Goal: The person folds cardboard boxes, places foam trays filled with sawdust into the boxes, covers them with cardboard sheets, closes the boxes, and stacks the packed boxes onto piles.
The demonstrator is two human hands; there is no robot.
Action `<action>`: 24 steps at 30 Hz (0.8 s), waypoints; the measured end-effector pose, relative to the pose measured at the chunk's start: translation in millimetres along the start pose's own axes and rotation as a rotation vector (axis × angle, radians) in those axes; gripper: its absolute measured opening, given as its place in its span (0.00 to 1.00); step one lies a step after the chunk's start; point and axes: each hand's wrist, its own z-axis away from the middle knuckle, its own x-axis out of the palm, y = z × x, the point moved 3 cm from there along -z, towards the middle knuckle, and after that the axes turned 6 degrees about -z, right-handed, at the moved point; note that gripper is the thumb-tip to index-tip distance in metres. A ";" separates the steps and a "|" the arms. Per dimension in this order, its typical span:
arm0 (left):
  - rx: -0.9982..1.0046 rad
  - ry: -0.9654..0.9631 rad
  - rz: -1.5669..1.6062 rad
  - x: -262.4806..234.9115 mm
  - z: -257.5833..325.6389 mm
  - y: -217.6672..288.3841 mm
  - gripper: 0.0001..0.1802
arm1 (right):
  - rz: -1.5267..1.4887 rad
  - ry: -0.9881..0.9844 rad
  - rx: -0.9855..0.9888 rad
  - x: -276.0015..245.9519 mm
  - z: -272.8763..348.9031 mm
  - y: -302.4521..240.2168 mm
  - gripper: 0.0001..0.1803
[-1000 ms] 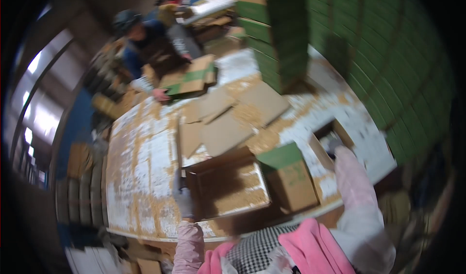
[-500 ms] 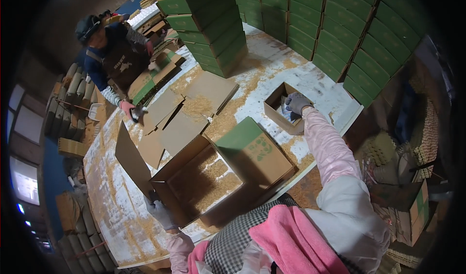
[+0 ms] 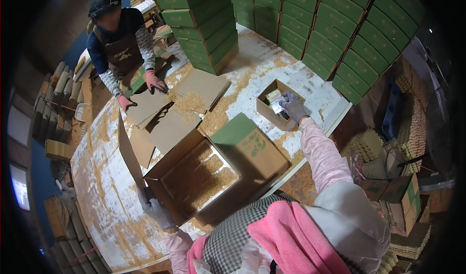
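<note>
My right hand (image 3: 294, 107), in a grey glove, is closed on a small white and yellow-green packet (image 3: 275, 101). It is at the opening of a small cardboard box (image 3: 268, 113) to the right. My gloved left hand (image 3: 158, 211) grips the left side of a larger open cardboard box (image 3: 213, 147) in front of me; part of its fingers is hidden at the box corner. Inside that box, straw-coloured shavings (image 3: 194, 182) lie over a white lining. Its lid flap (image 3: 130, 150) stands up on the left, and its green and brown lid panel (image 3: 252, 148) extends to the right.
Flat cardboard sheets (image 3: 172, 126) and loose shavings (image 3: 191, 101) lie across the white table (image 3: 102, 177). Opposite, a co-worker (image 3: 121, 46) in pink gloves handles cardboard. Tall stacks of green boxes (image 3: 201, 26) stand at the back, with more boxes (image 3: 359, 46) along the right.
My right hand has brought the packet up into sight at the small box's opening. My left hand stays on the larger box. The co-worker's hands have moved onto the flat cardboard.
</note>
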 end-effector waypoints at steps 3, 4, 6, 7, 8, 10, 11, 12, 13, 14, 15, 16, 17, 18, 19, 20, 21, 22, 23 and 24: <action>-0.052 -0.041 -0.031 -1.5 0.5 6.0 0.33 | 0.340 0.016 -0.067 2.0 -8.1 11.2 0.18; -0.056 -0.015 -0.039 -2.0 -1.1 8.1 0.33 | 0.211 0.050 -0.077 10.4 -8.8 1.2 0.16; 0.460 0.145 -0.412 -2.5 -2.1 29.3 0.34 | -0.164 -0.020 -0.005 25.7 11.0 -72.2 0.12; 0.484 0.129 -0.525 -0.3 -3.4 35.9 0.30 | -0.295 0.074 -0.243 31.5 28.6 -104.3 0.10; 0.556 0.210 -0.593 2.0 -2.9 47.4 0.26 | -0.462 0.135 -0.460 39.9 55.1 -148.7 0.08; 0.649 0.255 -0.660 15.2 3.8 67.5 0.22 | -0.461 -0.069 -0.856 70.6 114.7 -208.4 0.09; 0.671 0.226 -0.661 19.2 7.5 75.3 0.23 | -0.387 -0.229 -1.079 98.5 133.6 -220.9 0.10; 0.754 0.096 -0.655 22.3 8.8 80.7 0.22 | 0.027 -0.477 -1.076 115.5 152.4 -217.6 0.11; 0.848 -0.020 -0.773 30.0 13.4 93.1 0.20 | 0.457 -0.696 -1.013 123.3 166.1 -204.2 0.13; 0.849 -0.266 -0.816 35.7 16.8 96.4 0.20 | 0.196 -0.566 -1.146 133.1 162.9 -186.3 0.14; 0.872 -0.505 -0.851 33.5 20.8 99.8 0.20 | -0.049 -0.404 -1.283 133.4 150.9 -175.5 0.15; 0.766 -0.563 -0.875 12.1 28.8 94.1 0.19 | 0.428 -0.724 -0.889 98.8 152.3 -233.3 0.12; 0.683 -0.681 -1.052 3.0 37.4 74.0 0.15 | -0.049 -0.299 -0.859 82.5 140.7 -231.0 0.10; 0.622 -0.746 -1.082 1.4 42.5 79.9 0.11 | -0.154 -0.073 -0.774 65.6 129.1 -243.6 0.08; 0.548 -1.030 -1.220 4.1 45.2 83.7 0.11 | -0.116 0.111 -1.079 57.5 130.6 -250.3 0.11; 0.509 -1.104 -1.121 12.2 51.6 79.7 0.14 | -0.193 0.038 -1.042 69.5 147.1 -258.9 0.17; 0.795 -1.325 -1.306 28.1 47.3 59.7 0.23 | -0.204 -0.180 -1.160 81.0 159.7 -259.4 0.20; 0.641 -1.365 -1.135 34.9 41.9 53.3 0.22 | -0.115 -0.337 -1.236 136.2 175.2 -232.9 0.22; 0.468 -1.388 -0.971 34.8 35.4 45.8 0.22 | 0.355 -0.825 -1.078 172.2 181.9 -218.4 0.22; 0.483 -1.384 -0.961 31.4 25.4 36.2 0.22 | 0.819 -1.278 -0.815 187.0 184.4 -198.9 0.22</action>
